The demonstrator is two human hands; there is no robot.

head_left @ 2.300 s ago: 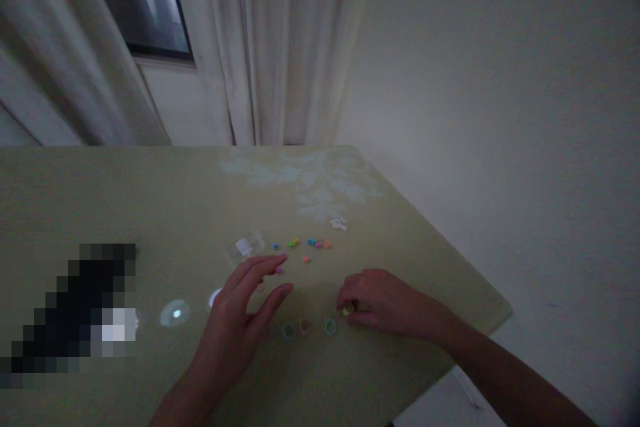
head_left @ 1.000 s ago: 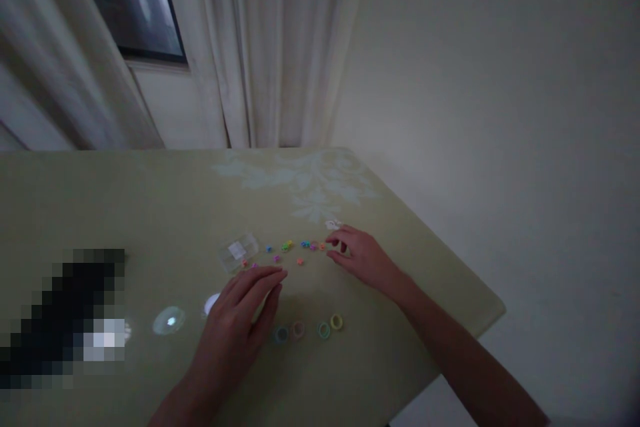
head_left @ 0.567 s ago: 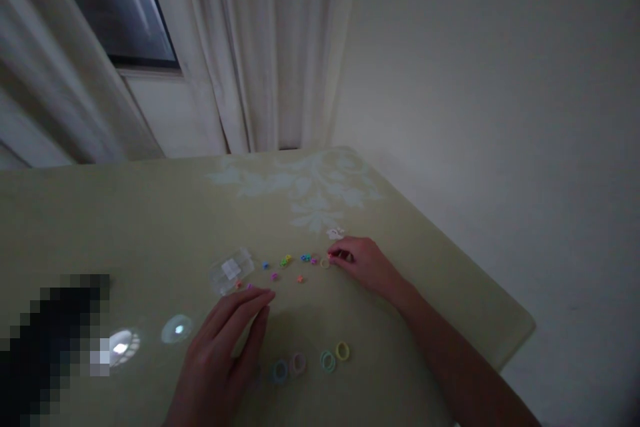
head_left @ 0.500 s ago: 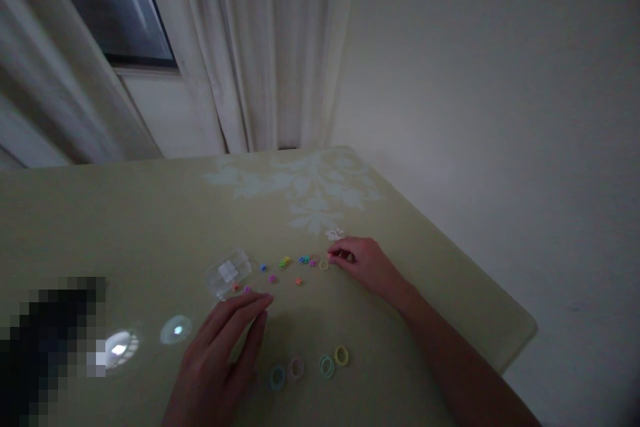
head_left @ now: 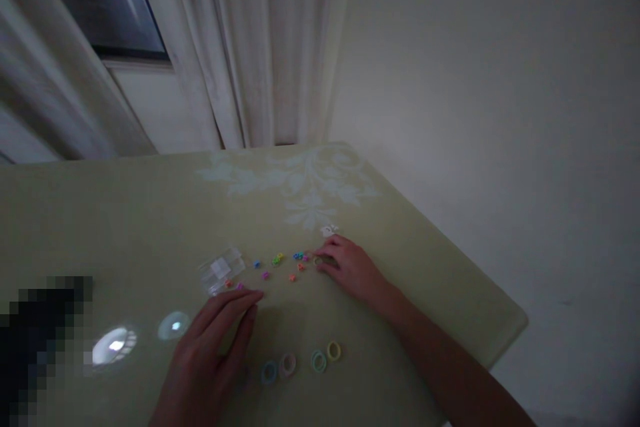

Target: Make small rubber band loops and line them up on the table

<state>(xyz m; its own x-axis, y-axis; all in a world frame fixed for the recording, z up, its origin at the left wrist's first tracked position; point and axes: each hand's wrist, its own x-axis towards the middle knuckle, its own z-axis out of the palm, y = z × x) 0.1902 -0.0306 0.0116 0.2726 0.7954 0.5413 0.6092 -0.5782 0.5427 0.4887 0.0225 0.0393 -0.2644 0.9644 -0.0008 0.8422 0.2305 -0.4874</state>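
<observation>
My right hand (head_left: 346, 265) reaches to the right end of a row of several tiny coloured beads (head_left: 280, 265). Its fingertips are pinched together at a small ring (head_left: 317, 260) lying there, and I cannot make out whether they hold it. My left hand (head_left: 213, 347) rests flat on the table (head_left: 150, 213) with its fingers stretched out, nothing in it. Several pastel rings (head_left: 300, 361) lie in a row just right of that hand. A clear plastic bag (head_left: 220, 269) lies beyond its fingertips.
A small white piece (head_left: 329, 230) lies past my right hand. The table's right edge and corner (head_left: 520, 327) are close to my right arm. A wall stands to the right, curtains and a dark window behind. Light glares (head_left: 174, 325) shine on the tabletop at left.
My right hand left a yellow ring by the pastel rings near the front, then reached forward to the bead row and has closed its fingertips there. My left hand stayed flat.
</observation>
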